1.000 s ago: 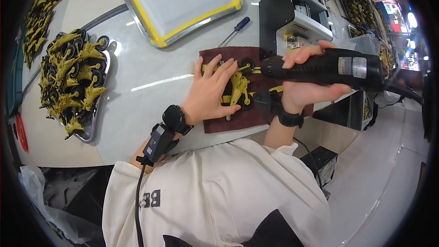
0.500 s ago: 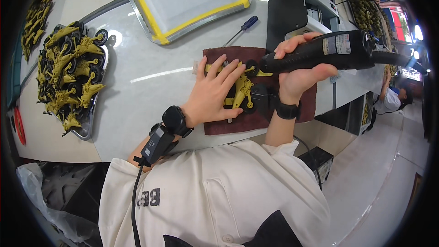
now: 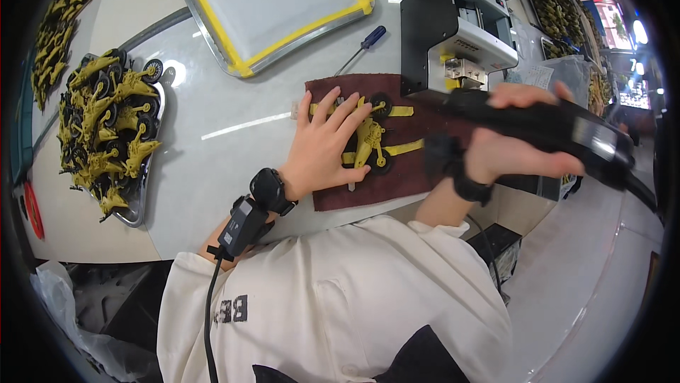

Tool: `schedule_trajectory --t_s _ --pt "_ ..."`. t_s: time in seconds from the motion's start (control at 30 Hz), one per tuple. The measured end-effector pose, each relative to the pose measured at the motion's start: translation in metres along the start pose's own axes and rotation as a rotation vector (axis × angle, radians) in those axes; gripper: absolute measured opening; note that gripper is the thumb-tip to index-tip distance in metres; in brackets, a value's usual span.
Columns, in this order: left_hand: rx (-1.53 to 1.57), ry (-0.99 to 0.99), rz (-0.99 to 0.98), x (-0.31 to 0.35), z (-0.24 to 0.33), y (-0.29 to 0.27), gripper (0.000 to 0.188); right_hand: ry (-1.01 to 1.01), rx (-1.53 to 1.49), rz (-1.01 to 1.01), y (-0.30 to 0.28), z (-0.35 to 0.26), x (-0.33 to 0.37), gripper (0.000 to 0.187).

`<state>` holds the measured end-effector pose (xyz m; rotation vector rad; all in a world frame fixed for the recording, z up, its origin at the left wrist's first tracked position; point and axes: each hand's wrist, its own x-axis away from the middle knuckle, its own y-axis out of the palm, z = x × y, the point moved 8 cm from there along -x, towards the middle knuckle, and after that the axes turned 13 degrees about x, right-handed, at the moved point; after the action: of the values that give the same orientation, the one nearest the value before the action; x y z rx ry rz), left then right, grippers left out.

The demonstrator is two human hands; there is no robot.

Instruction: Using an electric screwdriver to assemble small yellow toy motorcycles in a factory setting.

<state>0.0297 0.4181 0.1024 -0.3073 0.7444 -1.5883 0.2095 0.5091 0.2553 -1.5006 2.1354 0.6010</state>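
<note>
The left hand (image 3: 322, 145) lies palm down with its fingers spread, resting over the left part of a yellow-and-black toy motorbike (image 3: 368, 138); the palm hides whether it pinches anything. The bike lies on a maroon cloth (image 3: 397, 181) on the table (image 3: 241, 163), two yellow strips (image 3: 405, 148) reaching right from it. The right hand (image 3: 506, 150) is wrapped around a black tool (image 3: 538, 124) (slightly blurred), right of the bike and apart from it, near a machine (image 3: 471, 46). A screwdriver (image 3: 372, 38) lies beyond the cloth, near a yellow-edged frame (image 3: 304, 41). At left, more bikes (image 3: 110, 128) are heaped on a metal tray (image 3: 134, 218).
</note>
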Motion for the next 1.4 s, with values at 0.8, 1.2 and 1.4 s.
schedule_trajectory --t_s 0.8,1.2,1.4 --pt "-0.016 0.061 0.048 0.004 0.001 0.000 0.088 0.030 -0.467 -0.466 -0.006 -0.017 0.089 0.100" --pt "0.012 0.054 0.030 0.004 0.003 0.003 0.089 0.108 -0.404 -0.397 -0.004 0.002 0.095 0.100" --pt "0.005 0.043 0.025 0.001 -0.001 0.003 0.089 0.061 -0.367 -0.369 -0.001 0.006 0.100 0.098"
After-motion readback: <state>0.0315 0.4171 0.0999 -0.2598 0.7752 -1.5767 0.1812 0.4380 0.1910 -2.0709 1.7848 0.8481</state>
